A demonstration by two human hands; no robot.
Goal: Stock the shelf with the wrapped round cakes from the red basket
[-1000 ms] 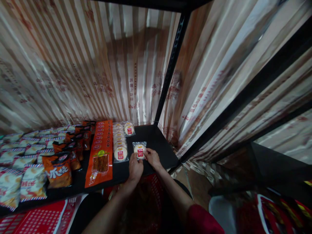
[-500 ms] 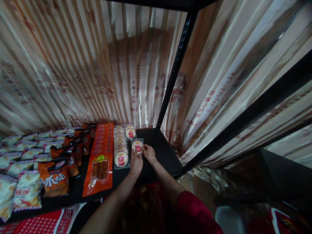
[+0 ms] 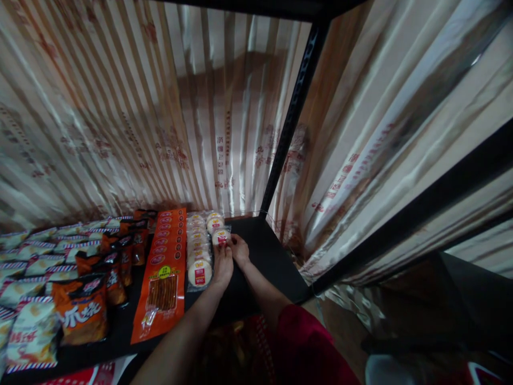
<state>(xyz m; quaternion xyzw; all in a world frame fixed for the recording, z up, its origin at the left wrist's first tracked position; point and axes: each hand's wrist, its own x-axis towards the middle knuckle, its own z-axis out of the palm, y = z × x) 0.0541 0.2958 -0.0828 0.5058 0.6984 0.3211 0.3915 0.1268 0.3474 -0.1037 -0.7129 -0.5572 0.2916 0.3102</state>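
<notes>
A small clear packet with a round pale cake and a red label (image 3: 220,236) lies on the black shelf (image 3: 262,256), and both my hands hold it by its near edge. My left hand (image 3: 223,265) grips its left side, my right hand (image 3: 239,249) its right side. The packet sits just in front of another such packet (image 3: 215,218) at the back. To its left runs a row of several overlapping round-cake packets (image 3: 197,251), the nearest one (image 3: 199,273) by my left wrist.
Long orange packets (image 3: 163,267) lie left of the cake row, then orange snack bags (image 3: 82,315) and white striped bags (image 3: 34,331). A black upright post (image 3: 292,117) stands at the shelf's back corner. Striped shiny curtain hangs behind. A red basket (image 3: 240,347) sits below my arms.
Both hands have carried the cake packet away from the shelf's front toward the back, up to the packet lying there. The camera view has tilted slightly.
</notes>
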